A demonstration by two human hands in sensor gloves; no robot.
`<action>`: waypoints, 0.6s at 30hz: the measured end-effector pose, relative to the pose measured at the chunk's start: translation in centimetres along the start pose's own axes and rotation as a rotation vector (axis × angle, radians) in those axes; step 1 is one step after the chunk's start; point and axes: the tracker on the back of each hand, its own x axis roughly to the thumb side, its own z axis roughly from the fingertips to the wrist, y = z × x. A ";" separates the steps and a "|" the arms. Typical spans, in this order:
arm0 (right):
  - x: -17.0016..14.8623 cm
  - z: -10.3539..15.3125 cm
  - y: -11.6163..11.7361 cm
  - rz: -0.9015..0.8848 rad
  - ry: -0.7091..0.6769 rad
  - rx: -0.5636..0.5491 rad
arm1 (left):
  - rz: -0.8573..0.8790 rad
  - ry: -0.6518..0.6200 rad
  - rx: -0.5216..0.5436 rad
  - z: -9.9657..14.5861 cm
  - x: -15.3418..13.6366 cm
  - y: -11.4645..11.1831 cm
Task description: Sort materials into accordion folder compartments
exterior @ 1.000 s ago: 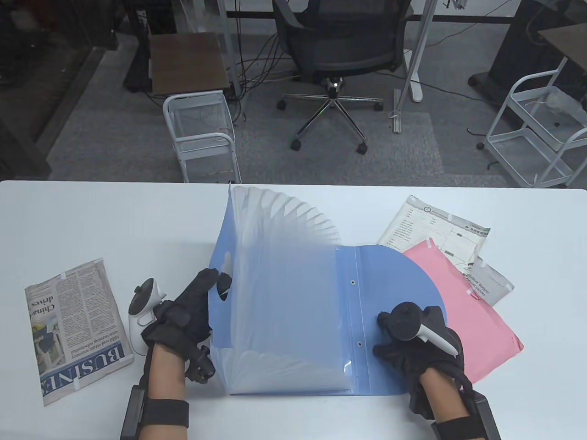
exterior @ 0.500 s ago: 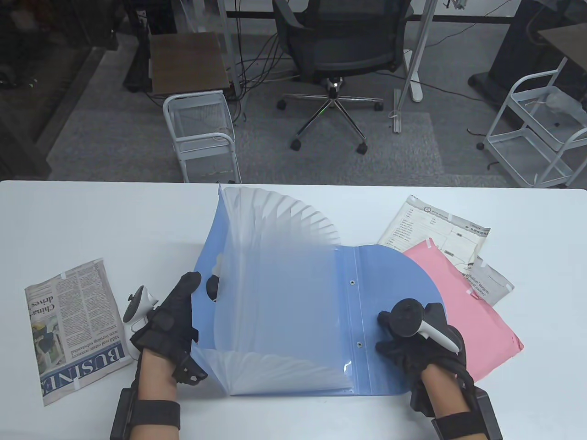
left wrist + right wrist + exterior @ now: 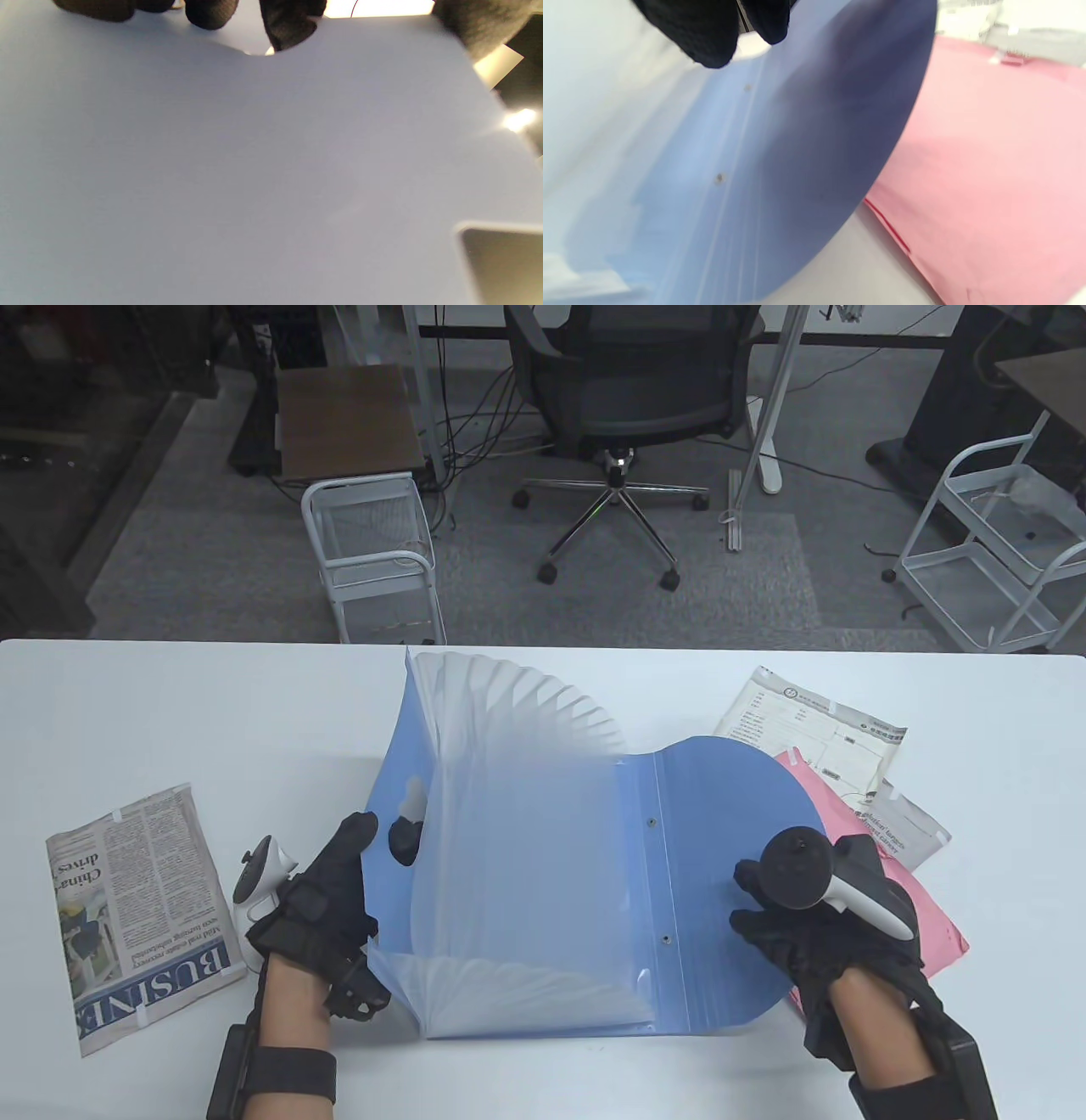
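Observation:
A blue accordion folder [image 3: 526, 857] lies open mid-table, its translucent compartments fanned upward. My left hand [image 3: 382, 836] grips the front cover at its left edge by the cutout notch, thumb behind the cover. In the left wrist view the cover [image 3: 254, 169] fills the frame, with fingertips [image 3: 292, 25] at the notch. My right hand [image 3: 751, 899] lies with spread fingers on the round flap [image 3: 713, 814], whose edge stands raised above the pink envelope [image 3: 933, 933]. The right wrist view shows the flap [image 3: 806, 148] hovering over the envelope [image 3: 988, 148].
A folded newspaper [image 3: 136, 916] lies at the left of the white table [image 3: 170, 712]. A white printed form [image 3: 814, 729] and a grey mailer [image 3: 908, 827] lie partly under the pink envelope at the right. An office chair and wire carts stand beyond the table.
My left hand pulled the front cover to the left, widening the fan. My right hand moved right and the flap rose off the table, covering more of the pink envelope.

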 end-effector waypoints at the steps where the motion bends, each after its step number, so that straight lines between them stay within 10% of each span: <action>1: 0.1 0.6 -0.7 -0.017 -0.019 -0.026 | -0.003 0.001 -0.002 0.0 0.0 0.0; 11: -0.5 3.6 -4.7 -0.206 -0.162 -0.289 | -0.043 0.015 -0.011 -0.4 -0.1 -0.4; 18: -3.0 0.0 -0.1 -0.086 -0.011 -0.124 | -0.060 0.023 -0.017 -0.6 -0.2 -0.6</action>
